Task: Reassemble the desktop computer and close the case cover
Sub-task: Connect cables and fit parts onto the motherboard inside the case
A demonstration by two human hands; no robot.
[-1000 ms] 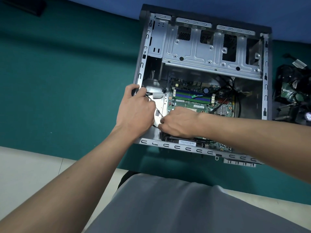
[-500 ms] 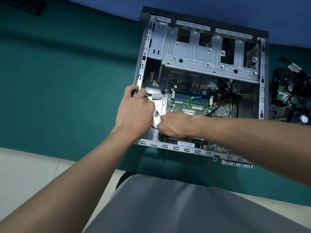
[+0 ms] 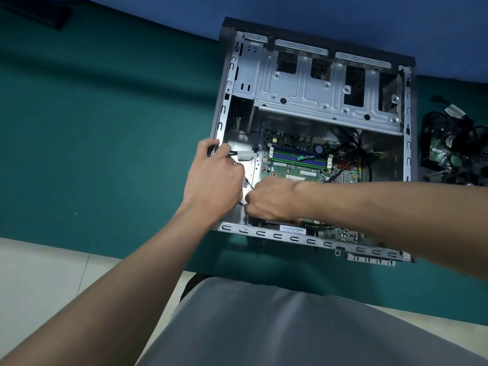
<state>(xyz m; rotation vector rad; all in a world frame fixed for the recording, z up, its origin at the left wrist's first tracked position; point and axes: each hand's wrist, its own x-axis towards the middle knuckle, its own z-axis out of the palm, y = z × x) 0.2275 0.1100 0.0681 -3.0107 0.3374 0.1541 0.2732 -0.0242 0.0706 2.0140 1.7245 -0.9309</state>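
Case [image 3: 408, 146] open, board [image 3: 298, 167] bare | I can't read sticker [image 3: 292, 229] | left hand [image 3: 214, 180] grips case | right hand [image 3: 272, 198] pinches wire [image 3: 242, 204]

Case [image 3: 264, 233]: under my hands, my left hand [image 3: 214, 178] gripping its left wall.
Cable [image 3: 249, 185]: between my left hand and my right hand [image 3: 272, 199].
Motherboard [image 3: 298, 165]: in the case, just beyond my right hand.
Drive cage [image 3: 324, 101]: farther beyond.
Loose parts [image 3: 454, 151]: well right of both hands.

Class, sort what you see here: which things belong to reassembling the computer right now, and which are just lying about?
In the job: open case, motherboard, thin black cable gripped by the left hand and right hand.

Lying about for now: pile of loose parts and cables right of the case; dark object at top left.
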